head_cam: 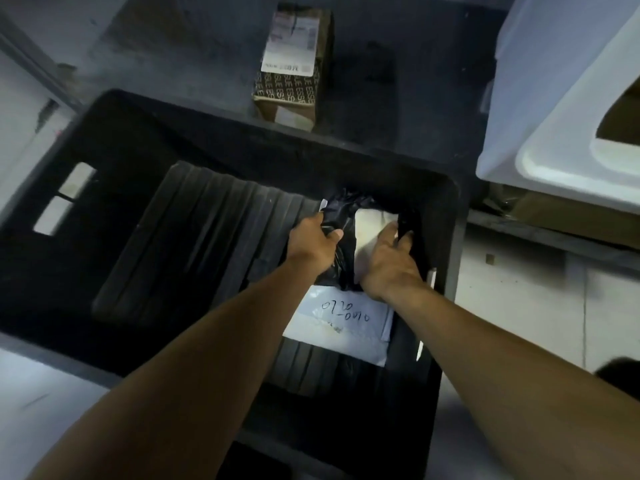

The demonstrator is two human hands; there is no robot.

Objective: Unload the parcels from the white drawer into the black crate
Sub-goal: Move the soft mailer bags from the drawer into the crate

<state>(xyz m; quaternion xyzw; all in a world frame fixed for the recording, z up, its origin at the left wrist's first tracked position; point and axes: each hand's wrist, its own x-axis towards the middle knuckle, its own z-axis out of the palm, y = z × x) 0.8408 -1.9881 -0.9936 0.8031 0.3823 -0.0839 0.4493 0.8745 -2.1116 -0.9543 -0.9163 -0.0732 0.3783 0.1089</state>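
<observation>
Black plastic crate (114, 133) on the floor, ribbed bottom, two slot handles in the left wall. Both arms reaching down into its right end. Left hand (313, 239) gripping a crumpled black poly parcel (341, 220), fingers curled into the bag's folds, thumb across the top. Right hand (389, 261) just beside it, fingers curled over the right edge of the same black wrapping, against the crate's right wall; exact pinch hidden in the dark. Pale label or lighter packet (369, 223) showing between the two hands; cannot tell which. White mailer (341, 323) lying flat on the crate bottom directly under the wrists, handwritten digits on its face, partly overlapped by the black parcel. Rest of crate floor to the left bare ribbing. White drawer (554, 133) upper right, well apart from the hands, brown cardboard visible in its opening at the frame edge. Brown carton (291, 64) with printed tape and a white shipping label standing beyond the crate's far rim on a dark surface. Pale tiled floor at right.
</observation>
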